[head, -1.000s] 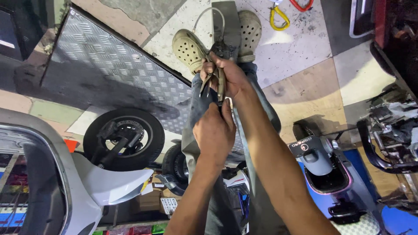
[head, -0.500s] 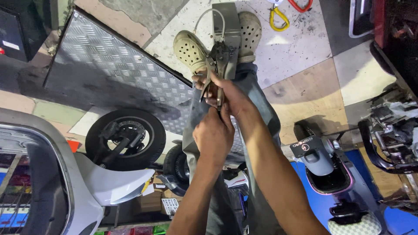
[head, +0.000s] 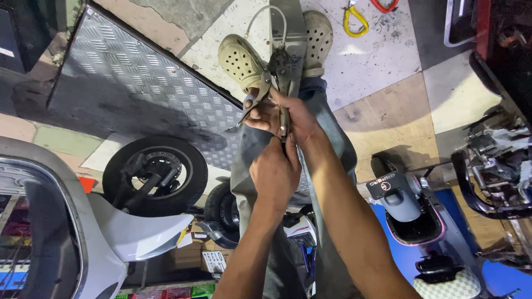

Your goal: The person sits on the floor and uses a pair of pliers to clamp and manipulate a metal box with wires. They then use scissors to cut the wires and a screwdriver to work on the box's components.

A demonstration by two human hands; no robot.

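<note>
Both hands meet over a grey metal strip [head: 292, 27] that runs down the middle of the view, between two beige clogs [head: 239, 60].

The right hand [head: 288, 119] lies just below the clogs. Its grip is clamped on a small metal tool [head: 280, 69] with a dark, hinged head, which rests against the strip; a slim silver arm of the tool slants out to the left of the hand. A grey cable [head: 265, 16] loops up from the tool's head, beside the strip's upper end.

The left hand [head: 275, 174] sits just below the right hand, touching it. Its fingers are curled together around the lower end of the tool's shaft, though what exactly they pinch is hidden.

Left of the strip lies a ribbed metal ramp [head: 138, 83]. Below the ramp stands a black scooter wheel [head: 155, 174] with a white fender [head: 138, 235]. Right of the strip, a yellow loop [head: 354, 19] lies on the tiled floor [head: 399, 66], and a blue scooter [head: 410, 216] stands lower down.
</note>
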